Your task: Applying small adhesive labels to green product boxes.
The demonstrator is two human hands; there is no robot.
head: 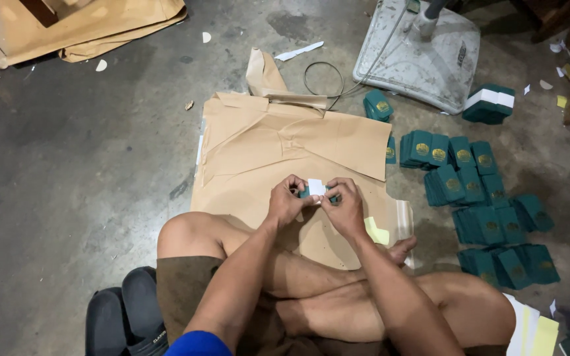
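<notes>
Over brown paper (pixel 278 151) on concrete, left hand (pixel 286 201) and right hand (pixel 344 207), fingers pinched on a half-hidden green booklet (pixel 316 190).

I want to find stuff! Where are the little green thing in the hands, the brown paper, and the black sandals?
Small green booklet (pixel 316 190), head view, its white strip.
Brown paper (pixel 285 142), head view, bare middle.
Black sandals (pixel 126 310), head view, strap.

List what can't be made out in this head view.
- Green stack: mostly hidden by the fingers of the left hand and right hand.
- Gold emblems on the green booklets: too small to read.
- Fan base: its pole is cut off by the top edge.
- Sandals: cut by the bottom edge.
</notes>
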